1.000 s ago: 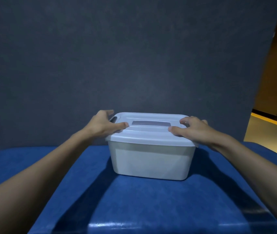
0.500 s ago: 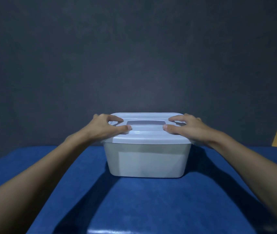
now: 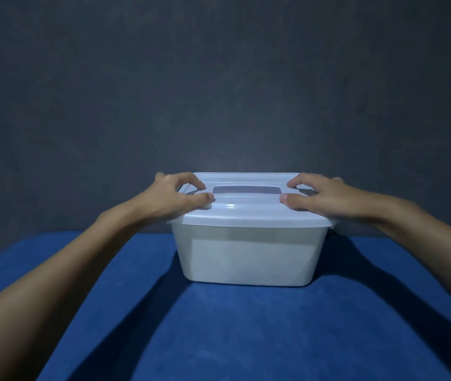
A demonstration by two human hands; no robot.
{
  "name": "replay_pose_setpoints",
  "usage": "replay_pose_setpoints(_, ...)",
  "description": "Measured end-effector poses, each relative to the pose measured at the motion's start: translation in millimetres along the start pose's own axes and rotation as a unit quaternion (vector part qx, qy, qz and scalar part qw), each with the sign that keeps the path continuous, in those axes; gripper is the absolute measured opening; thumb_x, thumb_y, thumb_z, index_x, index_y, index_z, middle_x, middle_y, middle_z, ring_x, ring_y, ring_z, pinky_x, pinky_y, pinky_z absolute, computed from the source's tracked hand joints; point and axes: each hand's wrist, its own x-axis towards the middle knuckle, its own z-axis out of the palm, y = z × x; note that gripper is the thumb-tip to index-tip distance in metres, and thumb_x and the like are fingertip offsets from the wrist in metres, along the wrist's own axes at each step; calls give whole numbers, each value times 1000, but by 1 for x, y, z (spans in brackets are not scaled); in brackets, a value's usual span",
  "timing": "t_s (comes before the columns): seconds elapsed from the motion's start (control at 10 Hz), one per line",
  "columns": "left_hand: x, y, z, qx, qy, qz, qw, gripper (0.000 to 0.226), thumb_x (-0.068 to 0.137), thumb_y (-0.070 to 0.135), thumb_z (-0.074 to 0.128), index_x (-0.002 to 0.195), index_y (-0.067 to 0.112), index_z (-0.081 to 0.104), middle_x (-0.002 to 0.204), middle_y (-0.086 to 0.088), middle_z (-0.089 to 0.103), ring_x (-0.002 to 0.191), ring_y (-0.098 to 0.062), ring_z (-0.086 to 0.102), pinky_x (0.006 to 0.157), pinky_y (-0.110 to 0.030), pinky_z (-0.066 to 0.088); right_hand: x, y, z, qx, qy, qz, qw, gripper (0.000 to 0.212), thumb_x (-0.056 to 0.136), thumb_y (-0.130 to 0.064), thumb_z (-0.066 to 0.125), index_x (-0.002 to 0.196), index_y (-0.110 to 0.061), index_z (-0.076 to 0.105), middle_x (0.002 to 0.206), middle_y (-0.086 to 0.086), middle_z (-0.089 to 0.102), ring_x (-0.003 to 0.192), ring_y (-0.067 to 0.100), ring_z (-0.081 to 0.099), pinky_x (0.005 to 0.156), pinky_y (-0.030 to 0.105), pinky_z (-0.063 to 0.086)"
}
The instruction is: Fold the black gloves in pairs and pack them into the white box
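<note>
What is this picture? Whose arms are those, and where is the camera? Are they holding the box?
The camera sits on a person's head and looks forward and down, so you see their own two bare arms reaching out, just as they would see them. There is no robot here. A white plastic box with a pale plastic lid stands on a blue cloth-covered surface, in front of a dark grey wall. The left hand rests on the lid's left end and the right hand on its right end, fingers bent, fingertips touching the top on either side of a grey rectangular patch. The box is not lifted; it sits flat on the cloth. The lid is on and no gloves can be seen, so what is inside is hidden.
</note>
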Motion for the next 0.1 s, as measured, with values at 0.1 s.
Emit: replay_pose_setpoints(0.1,12,2,-7,98,25,50,994,43,62,84,52,92,54,62,96,4,46,103,-18,47,88,-38,44,14,-8,-4,-107,33,-2,994,47,76,-76,47,107,-43,58,131,-8,46,136,19,24,107,41,28)
